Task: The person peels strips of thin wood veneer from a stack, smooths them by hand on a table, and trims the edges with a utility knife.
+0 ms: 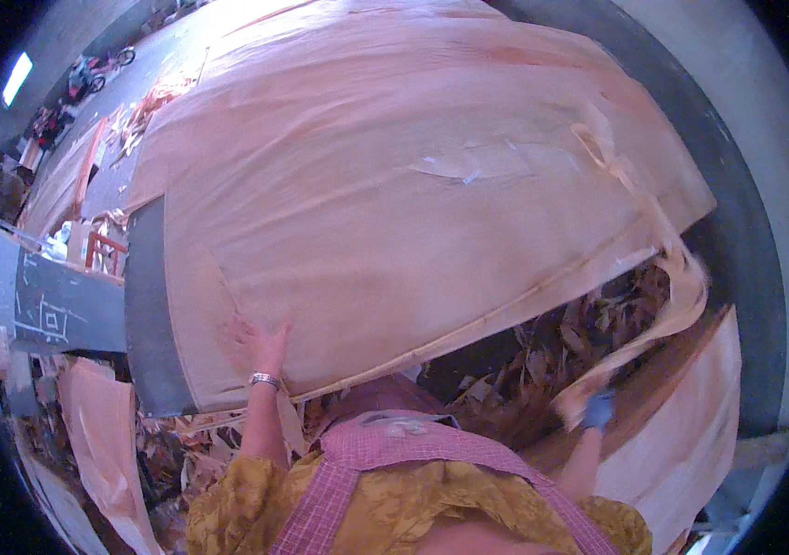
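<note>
Right now, your left hand [263, 344] lies at 8 o'clock from the middle of the view, fingers spread, palm down on a broad, pale pinkish-tan sheet of wood veneer [385, 250]. That sheet covers the middle and runs up past 12 o'clock; its near edge slants across below your fingers. A silver metal band [266, 379] circles the left wrist.

Out at 4 o'clock, your right hand [589, 407] appears to pinch the near end of a long, curling, pale veneer strip [688, 277]. Blur hides the fingertips, and you cannot tell whether the blue patch there is a glove or a wrap. The strip arcs up to a loop near 2 o'clock, over the sheet.

Between the sheet's edge and your right hand, a dark gap holds a loose heap of brown veneer scraps [542, 351]. A flat grey board [149, 314] shows beside the sheet at 9 o'clock. Further out that way stands a red-framed stool [105, 252], near a crumpled white bundle [58, 242], its contents too small to make out.
</note>
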